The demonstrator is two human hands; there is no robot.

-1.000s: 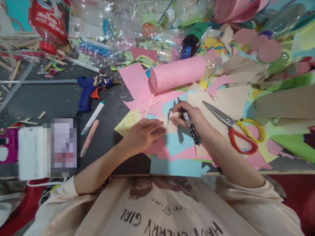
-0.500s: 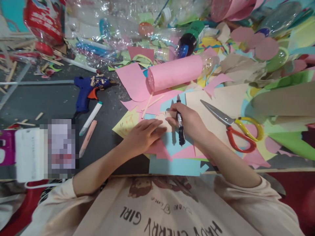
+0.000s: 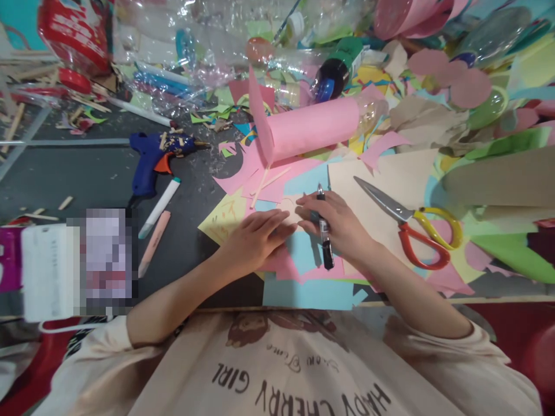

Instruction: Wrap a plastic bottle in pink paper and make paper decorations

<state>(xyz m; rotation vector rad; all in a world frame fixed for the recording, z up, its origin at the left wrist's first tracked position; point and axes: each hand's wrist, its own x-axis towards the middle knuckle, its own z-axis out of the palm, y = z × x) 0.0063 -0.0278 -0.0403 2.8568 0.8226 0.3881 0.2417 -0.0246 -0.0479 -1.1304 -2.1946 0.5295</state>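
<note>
My left hand [image 3: 255, 238] lies flat, fingers together, pressing a small pale paper piece [image 3: 289, 208] onto a pile of pink and blue sheets. My right hand [image 3: 338, 222] is closed round a black pen [image 3: 323, 231], tip pointing away from me at the same paper piece. The fingertips of both hands almost touch. A pink paper sheet [image 3: 256, 118] stands up on edge against the pink-wrapped plastic bottle [image 3: 315, 127] just beyond the hands.
Red and yellow scissors [image 3: 411, 225] lie to the right on tan paper. A blue glue gun [image 3: 158, 159] and two markers [image 3: 156, 222] lie to the left on the dark table. A white box [image 3: 47, 271] sits at the near left. Bottles and paper scraps crowd the far side.
The pink sheet left of the pink bottle has lifted from lying flat to standing on edge. My right hand turned the pen and shifted slightly toward me; my left hand stayed put.
</note>
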